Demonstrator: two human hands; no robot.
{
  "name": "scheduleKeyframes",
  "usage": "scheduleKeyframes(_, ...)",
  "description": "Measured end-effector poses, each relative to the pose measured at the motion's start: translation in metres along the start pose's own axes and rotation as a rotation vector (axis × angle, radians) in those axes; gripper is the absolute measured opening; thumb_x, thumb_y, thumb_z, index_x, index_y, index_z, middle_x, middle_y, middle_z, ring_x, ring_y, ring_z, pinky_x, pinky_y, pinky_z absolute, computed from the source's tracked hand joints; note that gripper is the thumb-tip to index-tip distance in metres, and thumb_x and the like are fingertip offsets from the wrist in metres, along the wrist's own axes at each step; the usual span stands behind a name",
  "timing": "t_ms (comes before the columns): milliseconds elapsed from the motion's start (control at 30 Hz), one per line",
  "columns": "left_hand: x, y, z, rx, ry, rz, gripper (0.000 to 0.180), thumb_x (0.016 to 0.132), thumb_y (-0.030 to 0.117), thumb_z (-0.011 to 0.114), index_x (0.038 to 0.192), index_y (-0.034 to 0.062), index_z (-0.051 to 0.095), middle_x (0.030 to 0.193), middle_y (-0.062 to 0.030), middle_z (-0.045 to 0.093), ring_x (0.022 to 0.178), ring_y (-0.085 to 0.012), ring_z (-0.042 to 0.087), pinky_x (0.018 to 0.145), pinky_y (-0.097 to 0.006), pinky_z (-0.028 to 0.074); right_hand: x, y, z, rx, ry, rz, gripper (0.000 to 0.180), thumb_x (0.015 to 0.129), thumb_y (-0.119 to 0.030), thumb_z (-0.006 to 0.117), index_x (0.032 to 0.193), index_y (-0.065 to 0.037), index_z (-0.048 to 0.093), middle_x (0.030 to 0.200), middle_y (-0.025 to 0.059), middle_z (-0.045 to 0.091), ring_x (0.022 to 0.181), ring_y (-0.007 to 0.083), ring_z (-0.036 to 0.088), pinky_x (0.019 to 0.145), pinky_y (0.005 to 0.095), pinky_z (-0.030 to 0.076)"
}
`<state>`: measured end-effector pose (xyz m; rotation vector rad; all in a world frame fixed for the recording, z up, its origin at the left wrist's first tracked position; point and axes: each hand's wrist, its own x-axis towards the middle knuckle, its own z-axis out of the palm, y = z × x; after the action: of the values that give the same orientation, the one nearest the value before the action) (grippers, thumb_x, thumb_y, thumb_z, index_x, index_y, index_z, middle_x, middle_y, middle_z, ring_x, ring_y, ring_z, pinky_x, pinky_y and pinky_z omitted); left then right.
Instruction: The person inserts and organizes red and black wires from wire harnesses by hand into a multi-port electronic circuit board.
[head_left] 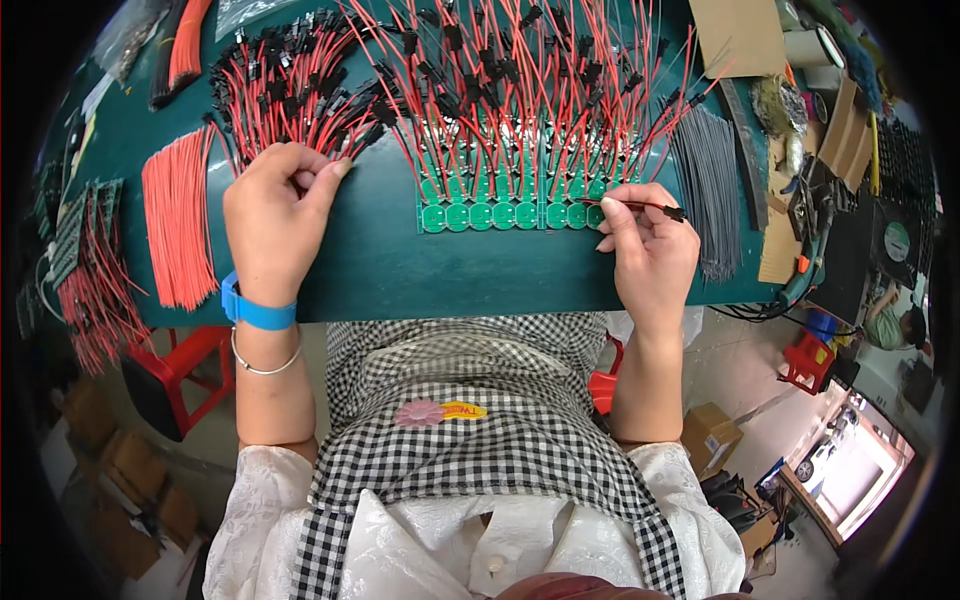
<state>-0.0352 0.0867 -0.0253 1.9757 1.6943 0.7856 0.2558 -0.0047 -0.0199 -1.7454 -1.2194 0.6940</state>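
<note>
My right hand (655, 245) pinches a short connector lead (650, 206) between thumb and fingers, its black plug pointing right. It hovers at the near right corner of a panel of round green circuit boards (482, 216). Red and black leads (500, 95) with black plugs stand up from most of the boards. My left hand (275, 215) is closed, thumb against fingers, beside the near edge of a heap of loose connector leads (290, 85). Whatever its fingertips hold, if anything, is hidden.
Left of the heap lies a bundle of red wires (180, 220); farther left are wired boards (95, 260). Grey wires (706, 190) lie right of the panel. Tools and cardboard (782, 235) crowd the right side of the green table (450, 280). A red stool (190, 370) stands below left.
</note>
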Motion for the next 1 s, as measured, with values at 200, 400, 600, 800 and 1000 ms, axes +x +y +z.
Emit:
scheduleKeyframes(200,-0.006,-0.013,-0.013,-0.452,-0.007,-0.196,0.008,0.092,0.007,0.069,0.092,0.0005,0.064,0.078,0.0041,0.061,0.064,0.0003,0.046,0.056,-0.016,0.034,0.0,0.001,-0.001,-0.007,-0.01,-0.005,0.004,0.087,0.0,0.068,0.087,0.003,0.065,0.079,0.004,0.064,0.06,0.0078,0.062,0.049,0.0219,0.051)
scheduleKeyframes(400,-0.019,0.009,-0.018,-0.734,0.056,-0.195,0.009,0.095,0.008,0.064,0.098,0.0014,0.059,0.085,-0.0052,0.067,0.06,-0.002,0.047,0.051,-0.017,0.033,0.002,0.004,0.0,0.008,-0.004,-0.017,0.004,0.087,0.001,0.068,0.088,0.003,0.065,0.079,0.0045,0.065,0.06,0.0084,0.062,0.048,0.0223,0.051)
scheduleKeyframes(600,-0.028,0.015,-0.01,-0.92,-0.056,-0.211,0.009,0.096,0.007,0.063,0.098,0.0014,0.056,0.084,-0.0105,0.069,0.06,-0.003,0.049,0.049,-0.017,0.035,0.002,0.006,0.0,0.028,0.003,-0.003,0.004,0.087,0.001,0.068,0.088,0.003,0.065,0.08,0.0049,0.065,0.06,0.0086,0.062,0.048,0.0219,0.05)
scheduleKeyframes(800,-0.036,0.019,-0.008,-0.928,-0.108,-0.201,0.008,0.096,0.007,0.062,0.098,0.0015,0.056,0.084,-0.0105,0.069,0.059,-0.0029,0.05,0.048,-0.017,0.034,0.002,0.004,0.0,0.013,0.006,-0.011,0.004,0.086,0.001,0.068,0.087,0.003,0.065,0.08,0.0052,0.065,0.06,0.0087,0.062,0.047,0.0216,0.05)
scheduleKeyframes(1000,-0.037,0.019,-0.005,-0.933,-0.1,-0.187,0.01,0.096,0.008,0.062,0.097,0.0008,0.055,0.084,-0.0106,0.069,0.057,-0.0028,0.048,0.048,-0.017,0.034,0.002,0.004,0.001,0.027,0.012,0.012,0.004,0.087,0.0,0.068,0.087,0.004,0.065,0.078,0.005,0.065,0.06,0.0084,0.062,0.048,0.0217,0.05)
